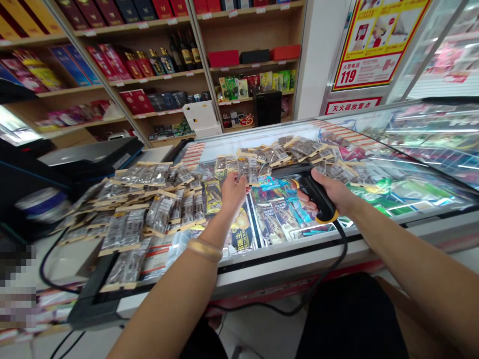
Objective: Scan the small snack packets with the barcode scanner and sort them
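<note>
My left hand [234,192], a gold-coloured bangle [204,249] on its wrist, pinches a small clear packet [247,167] with dark contents and tan edges. In my right hand [331,192] is a black and yellow barcode scanner [317,193], its head turned left towards that packet. A cable [342,249] runs down from the scanner's grip. To the left of my hands spreads a large heap of similar packets [125,229]. Another pile of them [299,148] lies behind the scanner. Everything rests on the glass top of a freezer [183,244].
Through the glass show bagged frozen goods [273,222]. The freezer's front rail [277,264] runs between me and the glass. Dark counter equipment [93,154] stands at the left. Shelves [149,25] with boxes and bottles line the back, beside a fire notice [377,45].
</note>
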`<state>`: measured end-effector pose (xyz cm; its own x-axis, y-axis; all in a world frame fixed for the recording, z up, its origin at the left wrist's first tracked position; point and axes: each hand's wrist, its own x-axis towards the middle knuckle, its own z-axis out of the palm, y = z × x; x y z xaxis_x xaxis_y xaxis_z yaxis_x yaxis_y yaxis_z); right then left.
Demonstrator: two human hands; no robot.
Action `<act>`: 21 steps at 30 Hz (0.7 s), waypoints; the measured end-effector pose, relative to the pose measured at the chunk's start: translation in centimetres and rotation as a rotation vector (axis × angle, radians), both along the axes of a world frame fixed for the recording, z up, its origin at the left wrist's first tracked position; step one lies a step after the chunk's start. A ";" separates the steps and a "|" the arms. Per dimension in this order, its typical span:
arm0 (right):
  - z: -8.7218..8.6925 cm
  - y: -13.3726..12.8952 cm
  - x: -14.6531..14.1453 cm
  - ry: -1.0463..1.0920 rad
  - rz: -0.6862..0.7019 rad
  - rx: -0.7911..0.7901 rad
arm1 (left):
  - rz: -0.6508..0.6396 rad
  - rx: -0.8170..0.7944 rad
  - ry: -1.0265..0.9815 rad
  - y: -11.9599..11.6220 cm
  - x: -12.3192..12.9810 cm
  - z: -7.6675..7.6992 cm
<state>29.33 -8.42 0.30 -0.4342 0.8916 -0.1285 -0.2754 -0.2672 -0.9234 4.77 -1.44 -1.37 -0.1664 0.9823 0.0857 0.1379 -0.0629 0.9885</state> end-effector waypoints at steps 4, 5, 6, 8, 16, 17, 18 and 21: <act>0.1 0.0 0.0 -0.007 0.009 0.003 | -0.001 -0.005 -0.012 0.0 0.0 0.0; 0.1 0.1 0.0 -0.008 0.013 -0.002 | -0.001 -0.008 -0.019 0.0 0.0 0.1; 0.0 0.1 0.1 -0.010 0.015 -0.007 | 0.002 -0.011 -0.026 0.0 0.0 0.1; 0.0 0.1 0.1 -0.013 0.018 -0.012 | 0.011 -0.014 -0.030 0.1 0.0 0.1; -0.4 0.2 0.3 0.028 -0.029 0.017 | 0.022 -0.020 0.011 -0.4 0.2 0.3; -0.4 0.3 0.2 0.044 -0.033 0.019 | 0.029 -0.014 0.031 -0.4 0.1 0.7; -0.4 0.5 -0.1 0.057 -0.029 0.022 | 0.038 -0.003 0.052 -0.5 0.0 1.2; 0.2 1.5 -2.0 0.077 0.016 0.039 | 0.061 0.069 0.092 -0.6 -1.5 3.1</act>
<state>27.31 -6.96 0.49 -0.4560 0.8880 -0.0597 -0.3418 -0.2366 -0.9095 3.30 -2.07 1.78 -0.2136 0.9620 0.1701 0.2330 -0.1189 0.9652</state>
